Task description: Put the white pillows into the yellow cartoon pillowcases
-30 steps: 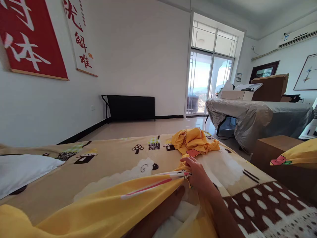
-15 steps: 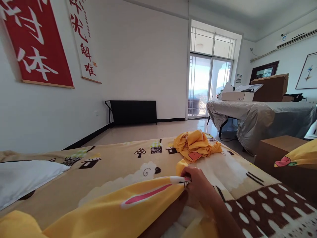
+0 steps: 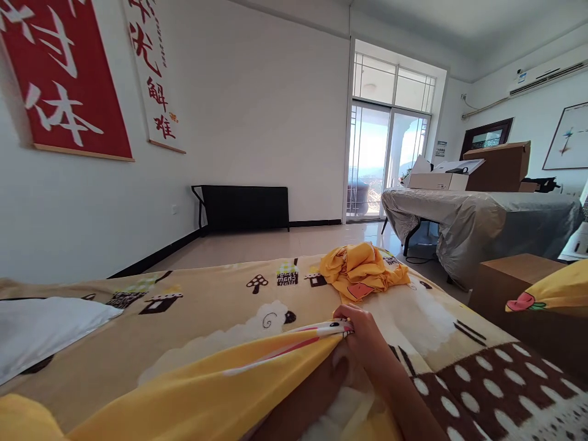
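Observation:
A yellow fabric cover (image 3: 202, 386) with a white-and-pink rabbit print stretches from the lower left to my right hand (image 3: 361, 331). My right hand is closed, pinching the cover's edge at the rabbit's face. My left forearm reaches up from the bottom beneath the cover, and my left hand (image 3: 339, 362) is mostly in shadow near the right one, its fingers hidden. White soft material (image 3: 340, 404) shows between my arms, below the cover's edge. Beyond my hands, a crumpled orange-yellow cloth (image 3: 362, 269) lies on the beige patterned blanket (image 3: 197, 300).
A white pillow (image 3: 55, 327) lies at the left. On the right stand a brown box (image 3: 505, 282) with yellow cloth (image 3: 555, 288) over it, and a plastic-covered table (image 3: 468, 226) bearing cartons. A folded black table (image 3: 245, 208) leans on the far wall.
The cover's top edge has sagged and folded, so the rabbit's pink ear shows narrower. My right hand still grips it in nearly the same place. The view has shifted slightly.

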{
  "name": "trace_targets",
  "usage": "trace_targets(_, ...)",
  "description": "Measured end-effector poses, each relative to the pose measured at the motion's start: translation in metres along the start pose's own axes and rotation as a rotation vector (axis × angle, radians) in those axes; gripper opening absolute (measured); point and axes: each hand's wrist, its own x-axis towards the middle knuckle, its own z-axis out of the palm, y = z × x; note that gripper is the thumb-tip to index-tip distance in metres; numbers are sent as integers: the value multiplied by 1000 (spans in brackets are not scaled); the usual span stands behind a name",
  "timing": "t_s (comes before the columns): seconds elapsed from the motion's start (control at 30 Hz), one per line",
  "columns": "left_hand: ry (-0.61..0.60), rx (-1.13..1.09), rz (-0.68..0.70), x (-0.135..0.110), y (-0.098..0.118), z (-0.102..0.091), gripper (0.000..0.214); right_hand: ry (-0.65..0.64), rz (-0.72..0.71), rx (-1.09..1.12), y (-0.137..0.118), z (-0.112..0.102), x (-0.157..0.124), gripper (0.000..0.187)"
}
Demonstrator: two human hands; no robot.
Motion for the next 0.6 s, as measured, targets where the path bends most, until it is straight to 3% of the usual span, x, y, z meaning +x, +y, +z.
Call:
trace_targets(0.2, -7, 0, 64, -6, 1, -8, 58, 52, 132, 59, 15, 2, 8, 27)
trace_targets(0.4, -176, -51, 169, -19, 15, -21, 22, 9, 157, 34, 22, -3, 11, 23)
trace_targets(0.6, -55, -332, 129, -17, 7, -16, 37, -53, 123, -74, 19, -11, 9, 14)
